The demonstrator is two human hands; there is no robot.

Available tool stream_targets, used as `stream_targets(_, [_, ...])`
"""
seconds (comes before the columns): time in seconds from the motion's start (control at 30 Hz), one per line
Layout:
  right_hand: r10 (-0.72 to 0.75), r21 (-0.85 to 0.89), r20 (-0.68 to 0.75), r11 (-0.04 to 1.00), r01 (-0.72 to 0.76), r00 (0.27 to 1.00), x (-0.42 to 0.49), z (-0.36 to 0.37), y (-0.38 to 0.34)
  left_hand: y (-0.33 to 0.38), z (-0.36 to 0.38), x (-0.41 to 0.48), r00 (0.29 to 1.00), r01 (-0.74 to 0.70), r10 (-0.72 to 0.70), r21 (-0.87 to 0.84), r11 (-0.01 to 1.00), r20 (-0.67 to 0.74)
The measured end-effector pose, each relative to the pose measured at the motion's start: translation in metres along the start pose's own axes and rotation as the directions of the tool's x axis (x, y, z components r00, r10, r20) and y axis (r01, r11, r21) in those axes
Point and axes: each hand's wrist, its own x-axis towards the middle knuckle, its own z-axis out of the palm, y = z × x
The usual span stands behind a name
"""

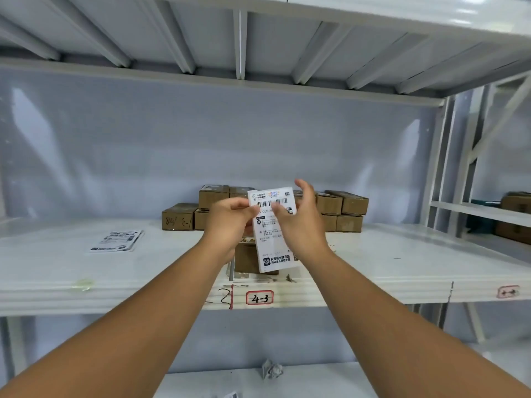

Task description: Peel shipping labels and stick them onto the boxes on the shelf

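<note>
Left hand (pixel 230 219), right hand (pixel 301 222) and forearms are bare.

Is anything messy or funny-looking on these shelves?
Yes. A crumpled paper ball lies on the lower shelf, and torn scraps sit at the middle shelf front edge. Both look like leftover litter.

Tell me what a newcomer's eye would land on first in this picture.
A white shipping label with a barcode stands out at the centre, held upright between the left hand and the right hand. Behind it, brown cardboard boxes are stacked at the back of the white shelf. A pile of labels lies on the shelf to the left.
</note>
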Motion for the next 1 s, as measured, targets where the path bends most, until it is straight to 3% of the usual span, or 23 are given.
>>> stream_targets(0.07, [0.051,0.082,0.016,0.995,-0.052,0.999,0.008,-0.002,-0.012,0.0,0.0,-0.002,0.998,-0.004,0.004,-0.008,1.0,0.058])
stream_targets(0.23, [0.094,0.086,0.062,0.991,-0.099,0.994,0.02,-0.006,-0.021,0.006,-0.007,0.001,1.0,-0.021,0.022,-0.133,0.991,0.008])
stream_targets(0.53, [0.018,-0.01,0.172,1.0,-0.016,0.985,0.023,-0.007,-0.014,0.013,-0.017,0.006,0.999,0.029,-0.028,-0.017,0.999,0.038])
stream_targets(0.8, [-0.02,-0.041,0.177,0.999,0.028,0.984,0.027,-0.007,-0.011,0.011,-0.021,0.01,0.998,0.043,-0.046,0.062,0.997,0.052])
stream_targets(1.0, [-0.047,-0.044,0.159,0.998,0.054,0.986,0.029,-0.007,-0.012,0.01,-0.015,0.011,0.991,0.082,-0.073,-0.076,0.994,0.114])
